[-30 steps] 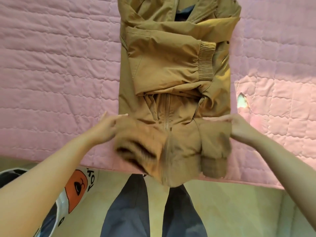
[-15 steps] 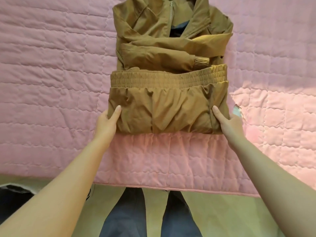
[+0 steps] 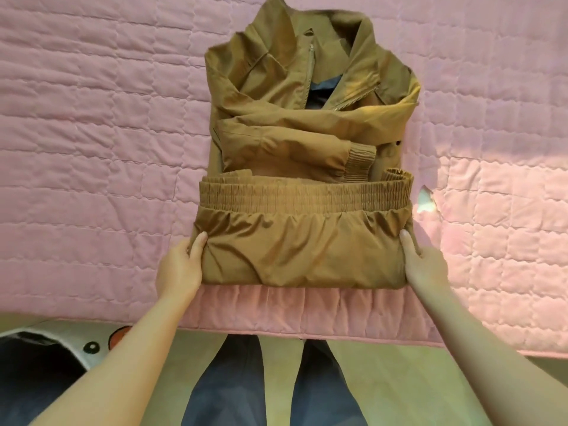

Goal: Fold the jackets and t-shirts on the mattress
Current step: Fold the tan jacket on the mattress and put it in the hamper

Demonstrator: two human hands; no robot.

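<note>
Two-handed, gripping the jacket [image 3: 301, 253] at lower centre, left hand [image 3: 181, 267] and right hand [image 3: 425, 267] each clasping one side, likely squaring the fold on the mattress [image 3: 92, 149].

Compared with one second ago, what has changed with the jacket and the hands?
The jacket was folded: its hem, then hanging over the mattress edge, now lies up near the cuff. The left hand and right hand now hold the fold's two ends. The sleeves stayed folded.
</note>
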